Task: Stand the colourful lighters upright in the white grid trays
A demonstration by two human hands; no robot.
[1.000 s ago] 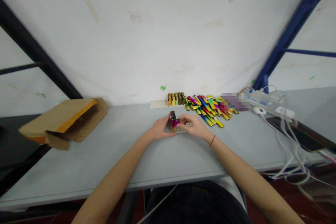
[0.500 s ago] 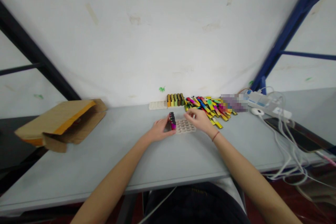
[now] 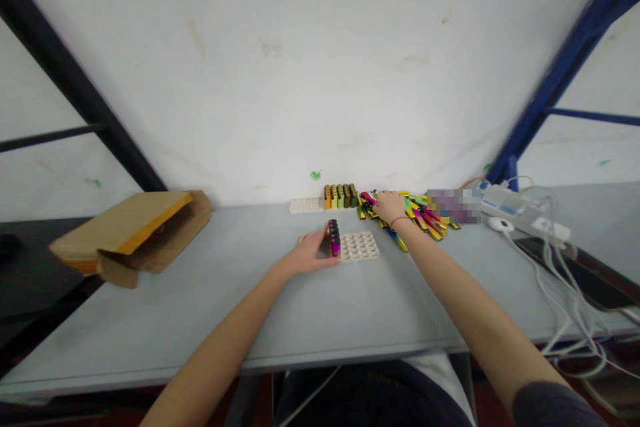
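Okay so from where I'm standing, this person is at a long grey bench (image 3: 200,300) with both bare arms stretched out. The left hand (image 3: 316,251) has its fingers curled against a short stack of shiny black-and-pink lighters (image 3: 334,239), gripping it. That stack sits right up against the left edge of a white dimpled plastic tray (image 3: 359,247), around the middle of the bench. The right hand (image 3: 389,207) is up near the far edge, fingers down on a messy heap of glossy rainbow lighters (image 3: 407,213). Can't tell if it's actually pinching one or just touching them. There's a thin red bracelet (image 3: 399,221) on that wrist.

Just left of the heap, a tidy row of upright gold-and-green lighters (image 3: 340,197) stands beside a second white dimpled tray (image 3: 305,205). Over at the left end of the bench is an opened brown cardboard box (image 3: 135,233) with an orange edge. At the right end there's a white power strip (image 3: 520,210), with tangled white cables (image 3: 565,307) running past a dark phone (image 3: 565,267).
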